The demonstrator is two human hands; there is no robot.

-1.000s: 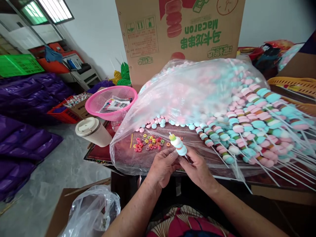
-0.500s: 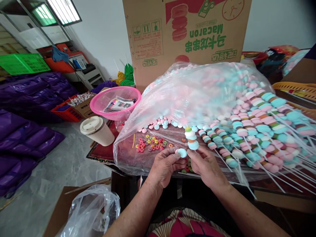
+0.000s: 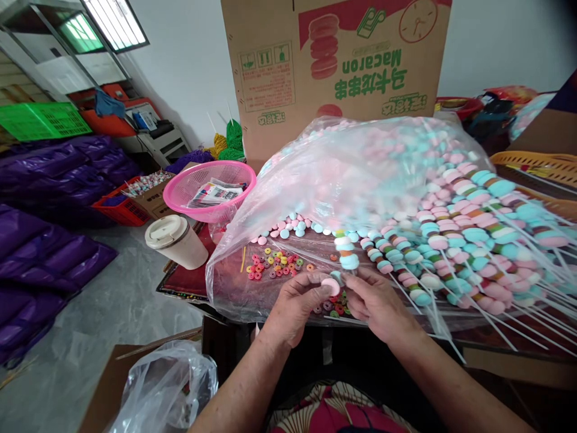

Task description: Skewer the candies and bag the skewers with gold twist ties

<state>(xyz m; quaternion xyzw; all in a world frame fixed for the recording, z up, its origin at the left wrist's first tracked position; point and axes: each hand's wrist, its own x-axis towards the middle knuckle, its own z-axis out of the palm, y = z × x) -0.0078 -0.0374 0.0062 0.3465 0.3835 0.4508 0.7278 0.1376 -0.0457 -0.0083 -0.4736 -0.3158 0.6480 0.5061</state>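
A round pink marshmallow [image 3: 331,286] is pinched between the thumb and fingers of my left hand [image 3: 297,300]. Just behind it shows a bit of a pale blue marshmallow [image 3: 336,275]; I cannot tell whether the two touch. My right hand [image 3: 372,300] is closed at the base of a marshmallow skewer [image 3: 347,251], which stands upright with blue, white and pink pieces and a yellow-green one on top. My fingers hide its stick. Beneath and between the hands lie small candy rings [image 3: 333,307], partly covered.
Colourful candy rings [image 3: 279,263] lie on the table left of my hands. A clear plastic bag [image 3: 315,192] full of marshmallows spreads behind. Finished-looking skewers [image 3: 478,234] pile up at right. A white lidded cup [image 3: 175,240], pink basket [image 3: 210,210] and large carton [image 3: 270,66] stand around.
The marshmallow in my left hand has turned, so its pink side now faces me instead of the blue one. Both hands stay close together; the view has shifted slightly.
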